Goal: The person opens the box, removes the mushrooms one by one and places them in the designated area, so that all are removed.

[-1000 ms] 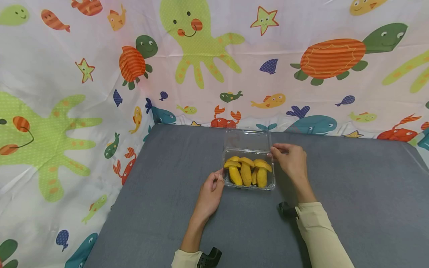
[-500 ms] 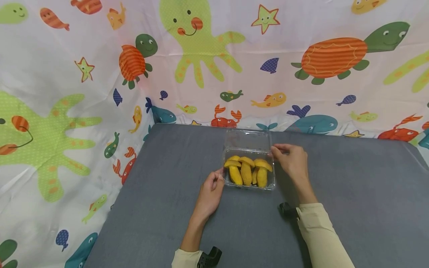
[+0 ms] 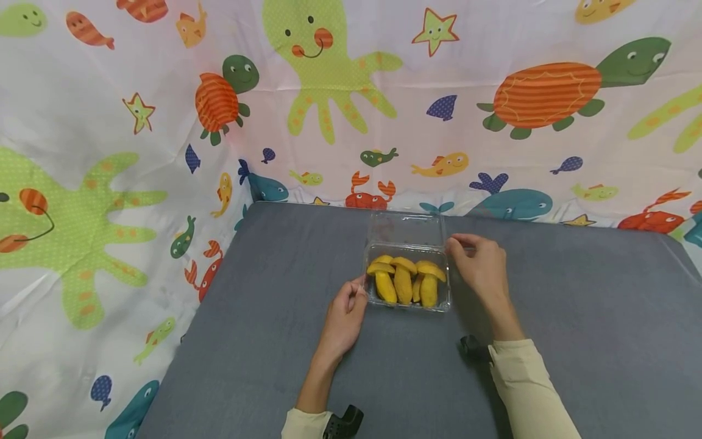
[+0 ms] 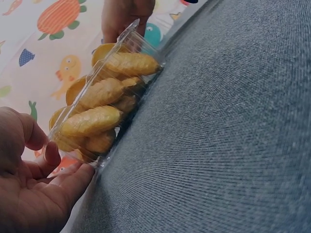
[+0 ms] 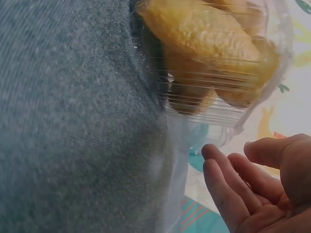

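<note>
By the head camera, the grey table [image 3: 263, 341] is viewed from above, forward and down, from farther away. By the wrist cameras, the clear box [image 3: 425, 253] is seen low and close, with a strong tilt — from its left and its right side. Box, table and patterned curtain [image 3: 340, 73] are shared by all views.
</note>
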`<state>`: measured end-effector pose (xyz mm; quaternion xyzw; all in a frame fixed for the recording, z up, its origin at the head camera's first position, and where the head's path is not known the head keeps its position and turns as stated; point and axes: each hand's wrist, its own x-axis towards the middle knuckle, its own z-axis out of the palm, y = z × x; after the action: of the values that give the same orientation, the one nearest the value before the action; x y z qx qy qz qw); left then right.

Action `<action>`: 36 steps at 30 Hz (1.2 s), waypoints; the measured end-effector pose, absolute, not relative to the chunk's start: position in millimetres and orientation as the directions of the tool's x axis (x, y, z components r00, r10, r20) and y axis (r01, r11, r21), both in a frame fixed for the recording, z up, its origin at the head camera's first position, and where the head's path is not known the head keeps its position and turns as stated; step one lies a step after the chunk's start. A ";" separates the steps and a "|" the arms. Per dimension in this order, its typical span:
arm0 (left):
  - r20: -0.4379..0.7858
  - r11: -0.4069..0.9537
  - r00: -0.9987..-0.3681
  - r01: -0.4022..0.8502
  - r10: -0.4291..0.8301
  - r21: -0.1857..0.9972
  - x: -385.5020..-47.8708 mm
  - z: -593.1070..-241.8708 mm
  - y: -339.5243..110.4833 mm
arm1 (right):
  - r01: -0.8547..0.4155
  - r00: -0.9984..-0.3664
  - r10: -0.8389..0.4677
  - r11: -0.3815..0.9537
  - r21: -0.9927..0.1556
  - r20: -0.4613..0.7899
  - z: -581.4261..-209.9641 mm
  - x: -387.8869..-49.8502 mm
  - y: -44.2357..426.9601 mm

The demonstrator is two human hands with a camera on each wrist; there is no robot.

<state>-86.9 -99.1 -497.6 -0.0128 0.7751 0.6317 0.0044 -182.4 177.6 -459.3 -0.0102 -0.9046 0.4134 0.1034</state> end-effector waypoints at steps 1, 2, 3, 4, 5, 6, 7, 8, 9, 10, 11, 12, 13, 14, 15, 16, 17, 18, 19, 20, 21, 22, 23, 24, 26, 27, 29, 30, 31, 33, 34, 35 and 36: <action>-0.022 0.202 -1.000 -0.024 -0.014 0.979 -86.4 -498.0 -99.0 | -0.074 -0.977 0.104 0.653 -0.754 0.185 -459.0 -181.1 178.0; -0.021 0.205 -1.000 -0.023 -0.015 0.979 -86.1 -498.6 -99.0 | -0.082 -0.975 0.103 0.650 -0.756 0.195 -458.3 -179.8 177.9; -0.017 0.207 -1.000 -0.020 -0.016 0.978 -86.1 -499.1 -99.0 | -0.089 -0.974 0.102 0.646 -0.758 0.202 -457.9 -178.7 178.0; -0.016 0.210 -1.000 -0.020 -0.018 0.977 -86.0 -499.7 -99.1 | -0.096 -0.973 0.100 0.640 -0.763 0.207 -457.3 -177.6 177.8; -0.016 0.215 -1.000 -0.020 -0.020 0.976 -85.9 -500.3 -99.2 | -0.104 -0.972 0.099 0.635 -0.766 0.213 -456.8 -176.6 177.6; -0.018 0.217 -1.000 -0.022 -0.022 0.976 -85.6 -500.7 -99.3 | -0.114 -0.971 0.094 0.630 -0.769 0.221 -456.2 -175.5 177.3; -0.018 0.219 -1.000 -0.023 -0.023 0.975 -85.9 -500.7 -99.0 | -0.126 -0.970 0.087 0.625 -0.770 0.229 -455.1 -175.0 177.5; -0.019 0.223 -1.000 -0.024 -0.024 0.975 -86.2 -500.6 -98.6 | -0.139 -0.968 0.078 0.622 -0.771 0.238 -453.7 -174.1 177.5; -0.020 0.224 -0.999 -0.026 -0.027 0.974 -86.3 -500.3 -98.6 | -0.156 -0.967 0.064 0.618 -0.770 0.248 -452.3 -173.3 177.2; -0.023 0.225 -0.999 -0.029 -0.028 0.974 -86.2 -500.3 -98.7 | -0.177 -0.964 0.047 0.615 -0.768 0.260 -451.0 -172.5 177.0; -0.025 0.223 -0.999 -0.031 -0.028 0.974 -86.0 -500.0 -98.6 | -0.202 -0.961 0.028 0.611 -0.766 0.276 -449.5 -171.6 176.8; -0.026 0.220 -0.999 -0.031 -0.028 0.975 -86.1 -499.9 -98.5 | -0.229 -0.956 0.006 0.606 -0.762 0.292 -448.2 -170.6 176.6; -0.024 0.216 -0.999 -0.030 -0.028 0.976 -86.3 -499.8 -98.4 | -0.254 -0.952 -0.016 0.602 -0.757 0.307 -446.6 -169.2 176.4; -0.023 0.214 -0.999 -0.028 -0.028 0.976 -86.4 -499.5 -98.2 | -0.279 -0.946 -0.040 0.598 -0.751 0.320 -444.8 -167.8 176.1; -0.021 0.210 -0.999 -0.027 -0.028 0.977 -86.4 -499.3 -98.0 | -0.305 -0.940 -0.065 0.592 -0.746 0.334 -443.1 -166.3 175.9; -0.019 0.206 -0.999 -0.024 -0.027 0.978 -86.6 -499.3 -98.0 | -0.331 -0.934 -0.091 0.587 -0.739 0.346 -441.8 -165.0 175.8; -0.019 0.206 -0.999 -0.024 -0.028 0.978 -86.7 -499.3 -97.9 | -0.353 -0.928 -0.118 0.585 -0.730 0.354 -440.3 -163.3 175.8; -0.017 0.208 -0.999 -0.023 -0.030 0.978 -86.6 -499.4 -97.9 | -0.375 -0.920 -0.146 0.589 -0.715 0.362 -439.2 -161.7 176.2; -0.019 0.209 -0.999 -0.025 -0.030 0.978 -86.2 -499.2 -97.9 | -0.394 -0.914 -0.174 0.596 -0.700 0.366 -438.2 -160.0 176.6; -0.021 0.212 -0.999 -0.028 -0.031 0.977 -85.7 -499.2 -97.9 | -0.412 -0.907 -0.204 0.607 -0.680 0.368 -437.8 -158.4 177.3; -0.024 0.215 -0.999 -0.030 -0.033 0.976 -85.1 -499.3 -98.0 | -0.431 -0.900 -0.234 0.616 -0.659 0.369 -437.7 -156.8 178.3; -0.027 0.219 -0.999 -0.034 -0.034 0.975 -84.8 -499.5 -97.9 | -0.445 -0.893 -0.262 0.628 -0.639 0.365 -437.8 -155.3 179.4; -0.030 0.223 -0.999 -0.037 -0.034 0.974 -84.3 -499.3 -97.6 | -0.459 -0.887 -0.289 0.638 -0.618 0.360 -438.1 -154.0 180.6; -0.032 0.224 -0.999 -0.038 -0.034 0.974 -84.1 -499.4 -97.5 | -0.473 -0.880 -0.314 0.644 -0.602 0.357 -438.5 -153.0 181.8; -0.030 0.231 -0.999 -0.038 -0.037 0.972 -84.5 -499.6 -97.2 | -0.498 -0.867 -0.355 0.649 -0.575 0.350 -439.6 -151.7 184.2; -0.027 0.233 -0.999 -0.035 -0.038 0.972 -84.9 -499.7 -97.1 | -0.513 -0.858 -0.374 0.647 -0.564 0.351 -440.0 -151.1 185.2; -0.024 0.236 -0.999 -0.032 -0.040 0.971 -85.7 -499.1 -96.8 | -0.546 -0.838 -0.411 0.642 -0.538 0.360 -441.3 -150.1 187.6; -0.023 0.237 -0.999 -0.032 -0.040 0.971 -86.1 -498.9 -96.9 | -0.565 -0.825 -0.430 0.635 -0.527 0.367 -442.0 -149.6 188.7; -0.024 0.239 -0.999 -0.033 -0.042 0.971 -86.3 -498.5 -96.9 | -0.582 -0.813 -0.447 0.630 -0.514 0.373 -442.9 -149.1 189.8; -0.027 0.234 -0.999 -0.036 -0.042 0.972 -86.3 -497.8 -97.0 | -0.608 -0.794 -0.475 0.621 -0.495 0.379 -444.9 -147.9 191.5; -0.030 0.234 -0.999 -0.039 -0.042 0.971 -86.0 -497.4 -97.1 | -0.614 -0.789 -0.485 0.620 -0.488 0.377 -445.9 -147.3 192.2; -0.033 0.235 -0.999 -0.042 -0.043 0.971 -85.9 -497.4 -97.2 | -0.619 -0.785 -0.494 0.620 -0.481 0.373 -446.9 -147.0 192.8; -0.035 0.231 -0.998 -0.044 -0.042 0.972 -85.8 -497.3 -97.2 | -0.620 -0.784 -0.499 0.623 -0.476 0.368 -448.1 -146.8 193.4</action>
<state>-85.8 -97.2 -497.3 -0.0274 0.7845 0.6195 0.0006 -146.8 193.4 -448.1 0.3126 -0.8953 0.3012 0.1006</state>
